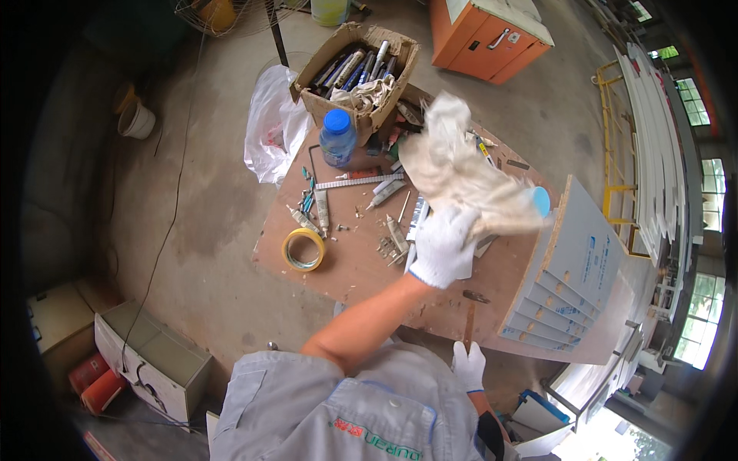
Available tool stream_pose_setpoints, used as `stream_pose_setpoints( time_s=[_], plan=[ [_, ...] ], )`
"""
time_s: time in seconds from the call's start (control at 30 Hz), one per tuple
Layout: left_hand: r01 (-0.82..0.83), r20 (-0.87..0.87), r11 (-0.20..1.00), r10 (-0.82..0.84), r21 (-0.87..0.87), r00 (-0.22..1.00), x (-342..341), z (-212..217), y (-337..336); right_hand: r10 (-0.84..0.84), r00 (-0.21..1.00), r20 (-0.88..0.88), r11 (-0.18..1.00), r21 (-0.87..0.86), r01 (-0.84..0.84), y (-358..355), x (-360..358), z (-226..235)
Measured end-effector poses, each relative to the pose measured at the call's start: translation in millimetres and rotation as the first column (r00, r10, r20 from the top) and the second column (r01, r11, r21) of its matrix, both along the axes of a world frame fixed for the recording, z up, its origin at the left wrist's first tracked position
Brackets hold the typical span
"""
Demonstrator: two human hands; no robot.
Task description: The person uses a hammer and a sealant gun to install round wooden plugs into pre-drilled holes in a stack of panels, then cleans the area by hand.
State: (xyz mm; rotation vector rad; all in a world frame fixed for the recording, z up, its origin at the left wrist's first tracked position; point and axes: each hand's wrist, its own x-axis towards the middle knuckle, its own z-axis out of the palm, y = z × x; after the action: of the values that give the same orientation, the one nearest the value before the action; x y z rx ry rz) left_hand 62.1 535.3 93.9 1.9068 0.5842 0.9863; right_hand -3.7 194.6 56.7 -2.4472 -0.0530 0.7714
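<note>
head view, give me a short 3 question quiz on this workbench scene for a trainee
1. True or false: the left hand holds a rag above the workbench.
2. Which lies nearest the bench's left edge? A yellow tape roll B blue-capped bottle C cardboard box
3. What colour are the gloves on both hands?

Key: 1 true; 2 A; 3 white, as on the right hand too.

The person wears a light grey work shirt with blue piping at the shoulder seam and short sleeves that leave the forearms bare. Each grip, left and right, is covered by a white knitted glove with a blue-edged cuff.
</note>
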Motion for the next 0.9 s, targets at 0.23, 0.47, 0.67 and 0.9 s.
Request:
stream_pose_setpoints(
  time_s=[0.23, 0.47, 0.67, 0.9],
  plan=[
    [0.265, 0.158, 0.961, -0.25, -0.077, 0.955, -6.3, 16.6, -33.6, -0.045, 0.998, -0.042, 0.999, 0.014, 0.045, 8.6, 6.5, 5.0],
    [0.306, -0.035, 0.949, -0.31, -0.077, 0.95, -2.4, 11.9, -34.6, -0.132, 0.99, -0.047, 0.991, 0.031, 0.133, 2.1, 2.6, 4.2],
    [0.01, -0.604, 1.0, 0.001, 0.015, 0.797, 40.8, -64.2, 21.7, -0.168, 0.984, -0.065, 0.986, -0.002, 0.168, -7.2, -3.6, 3.6],
    [0.031, -0.631, 0.998, -0.064, -0.063, 0.773, 32.5, -79.7, 18.9, -0.125, 0.992, 0.014, 0.991, -0.042, 0.126, -13.2, -10.0, -3.4]
  ],
)
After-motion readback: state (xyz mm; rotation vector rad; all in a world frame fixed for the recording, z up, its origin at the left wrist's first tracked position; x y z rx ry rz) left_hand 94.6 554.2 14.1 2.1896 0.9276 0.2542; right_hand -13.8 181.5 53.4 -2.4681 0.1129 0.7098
